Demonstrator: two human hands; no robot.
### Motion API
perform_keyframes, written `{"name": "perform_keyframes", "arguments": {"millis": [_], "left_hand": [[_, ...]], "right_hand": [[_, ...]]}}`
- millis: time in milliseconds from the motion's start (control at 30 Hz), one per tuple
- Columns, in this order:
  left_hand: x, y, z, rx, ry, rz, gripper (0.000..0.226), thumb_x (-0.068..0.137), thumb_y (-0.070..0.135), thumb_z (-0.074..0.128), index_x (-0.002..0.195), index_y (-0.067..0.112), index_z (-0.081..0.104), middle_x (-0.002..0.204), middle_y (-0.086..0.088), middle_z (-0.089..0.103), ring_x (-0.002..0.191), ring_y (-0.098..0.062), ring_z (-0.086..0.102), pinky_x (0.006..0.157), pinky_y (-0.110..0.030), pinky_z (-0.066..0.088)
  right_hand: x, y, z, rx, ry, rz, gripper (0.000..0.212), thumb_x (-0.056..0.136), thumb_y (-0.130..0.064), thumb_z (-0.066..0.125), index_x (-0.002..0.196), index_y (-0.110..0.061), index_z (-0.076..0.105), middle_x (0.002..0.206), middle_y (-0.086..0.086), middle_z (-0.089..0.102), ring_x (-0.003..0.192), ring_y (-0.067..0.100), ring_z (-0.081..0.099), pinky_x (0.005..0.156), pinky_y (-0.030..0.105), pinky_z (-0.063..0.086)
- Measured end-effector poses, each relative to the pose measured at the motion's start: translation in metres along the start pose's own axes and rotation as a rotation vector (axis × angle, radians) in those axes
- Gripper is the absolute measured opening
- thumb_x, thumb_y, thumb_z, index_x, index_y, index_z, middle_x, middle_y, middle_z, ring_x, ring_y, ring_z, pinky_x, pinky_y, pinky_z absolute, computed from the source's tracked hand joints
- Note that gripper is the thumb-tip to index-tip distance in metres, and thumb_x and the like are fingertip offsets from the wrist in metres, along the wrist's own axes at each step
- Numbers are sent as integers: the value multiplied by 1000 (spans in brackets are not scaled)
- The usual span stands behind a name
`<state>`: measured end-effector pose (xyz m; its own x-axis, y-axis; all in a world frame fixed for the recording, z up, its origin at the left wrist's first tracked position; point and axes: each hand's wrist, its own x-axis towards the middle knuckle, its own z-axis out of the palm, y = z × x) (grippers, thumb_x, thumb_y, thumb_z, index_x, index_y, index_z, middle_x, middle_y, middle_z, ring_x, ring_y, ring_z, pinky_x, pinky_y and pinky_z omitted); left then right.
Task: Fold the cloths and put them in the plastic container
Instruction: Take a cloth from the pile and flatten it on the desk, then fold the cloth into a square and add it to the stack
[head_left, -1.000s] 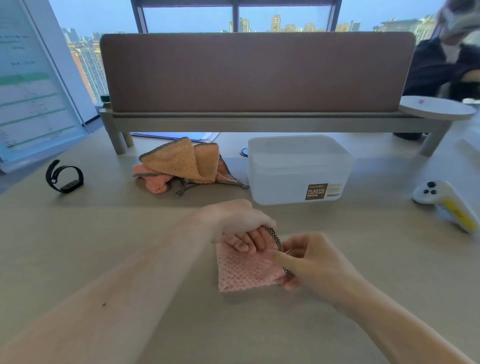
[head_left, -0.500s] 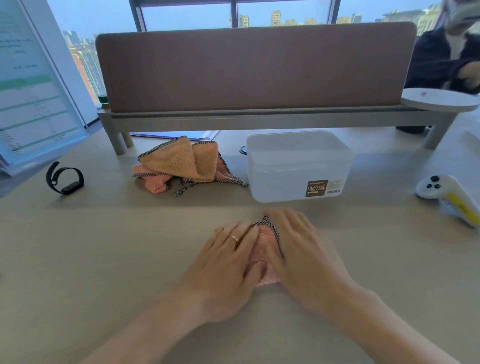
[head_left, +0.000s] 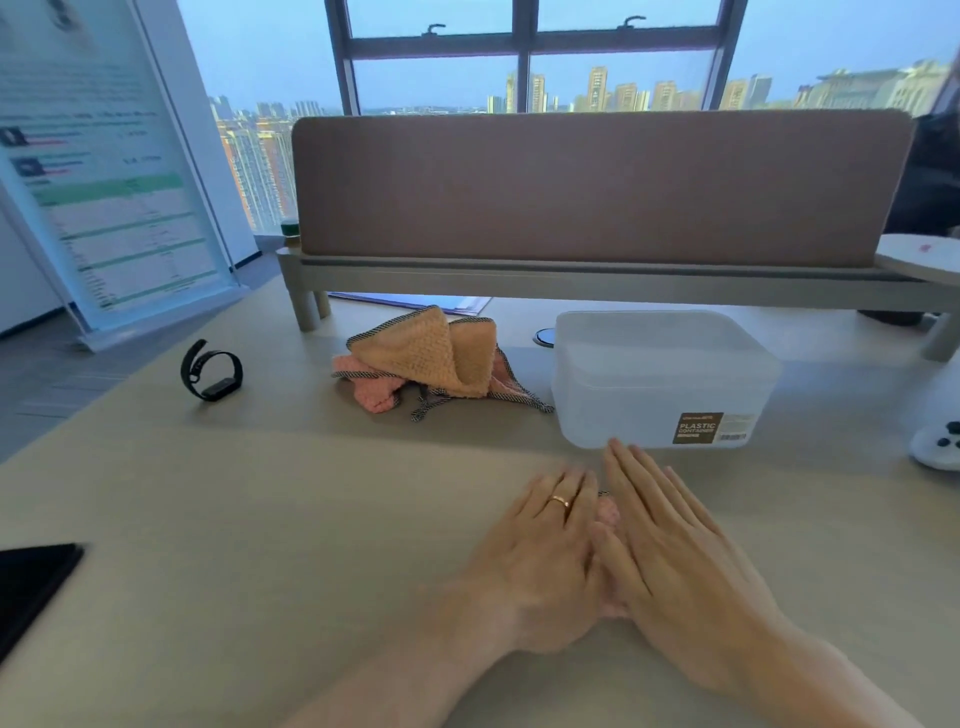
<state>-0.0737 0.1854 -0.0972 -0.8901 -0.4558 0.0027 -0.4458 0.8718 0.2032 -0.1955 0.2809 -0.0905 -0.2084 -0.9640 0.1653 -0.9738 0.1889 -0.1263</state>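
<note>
A high-rise office: a fabric desk divider (head_left: 597, 187) at the tabletop's (head_left: 260, 519) far edge, a printed notice stand (head_left: 104, 171) far left, city towers through the window (head_left: 524, 57).

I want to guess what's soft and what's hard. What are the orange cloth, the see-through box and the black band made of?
The orange cloth looks like soft woven fabric: bumpy texture, floppy folds, striped edging. The box is frosted, semi-clear plastic; its label reads PLASTIC CONTAINER. The black band looks smooth and rubbery, maybe silicone; that is a guess.
</note>
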Motion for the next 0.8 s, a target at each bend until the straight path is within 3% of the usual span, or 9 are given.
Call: {"name": "perform_keyframes", "arguments": {"millis": [133, 233, 300, 367, 467, 533, 567, 667, 800], "left_hand": [[25, -1, -6, -129, -22, 59, 78, 101, 32, 44, 162, 13, 0, 171, -3, -4, 156, -16, -12, 127, -38, -6], [25, -53, -49, -508, 275, -135, 51, 100, 14, 47, 151, 14, 44, 157, 1, 43, 146, -12, 31, 120, -21, 20], [25, -106, -82, -502, 583, -353, 38, 97, 18, 54, 134, 19, 61, 133, 4, 61, 122, -13, 54, 104, -20, 38], [30, -159, -109, -400, 720, -590, 45, 93, 33, 58, 136, 20, 56, 138, -3, 58, 120, -23, 56, 104, -34, 45], [38, -213, -126, -279, 483, -772, 78, 88, 57, 65, 152, 19, 40, 158, -8, 41, 143, -31, 40, 116, -45, 37], [42, -226, -129, -256, 410, -734, 59, 88, 48, 68, 139, 21, 57, 145, -7, 57, 132, -28, 52, 108, -41, 44], [45, -229, -129, -233, 459, -682, 40, 88, 39, 69, 123, 20, 68, 130, -5, 67, 121, -26, 60, 99, -37, 48], [52, -205, -143, -208, 643, -486, 11, 93, 26, 67, 95, 18, 74, 96, 2, 73, 97, -19, 64, 84, -29, 44], [35, -143, -197, -266, 713, -68, 8, 98, 26, 62, 95, 21, 67, 87, 9, 71, 83, -9, 67, 75, -27, 54]], "right_hand": [[2, 12, 3, 179, -64, 134, 112, 59, -88, -30, 156, -34, -15, 164, -21, -17, 149, -6, -19, 123, 22, -10], [5, 37, 9, -35, -107, 118, 110, 51, -82, -42, 147, -31, -27, 158, -19, -27, 145, 0, -29, 109, 14, -30], [6, 50, 9, -106, -60, 72, 101, 63, -81, -36, 148, -28, -21, 158, -16, -22, 145, 6, -24, 105, 10, -32], [7, 56, 7, -118, -34, 101, 100, 65, -82, -34, 148, -29, -19, 157, -19, -22, 147, 4, -18, 104, 9, -32], [6, 65, 5, -90, -151, 146, 99, 76, -80, -23, 156, -27, 0, 163, -16, -3, 149, 4, 0, 108, 9, -27], [5, 69, 7, -14, -191, 194, 89, 95, -73, 2, 152, -16, 38, 157, -2, 43, 142, 12, 34, 117, 12, -10], [4, 71, 6, -19, -172, 207, 90, 94, -75, 3, 152, -17, 38, 156, -1, 45, 142, 12, 34, 118, 12, -9], [0, 82, 1, -47, -63, 220, 114, 67, -90, -22, 160, -31, 7, 168, -14, 2, 152, 2, 1, 119, 17, -12], [0, 56, -29, 92, 237, 119, 81, 89, -81, 24, 156, -36, 31, 166, -17, 20, 150, 11, 27, 117, 36, 27]]}}
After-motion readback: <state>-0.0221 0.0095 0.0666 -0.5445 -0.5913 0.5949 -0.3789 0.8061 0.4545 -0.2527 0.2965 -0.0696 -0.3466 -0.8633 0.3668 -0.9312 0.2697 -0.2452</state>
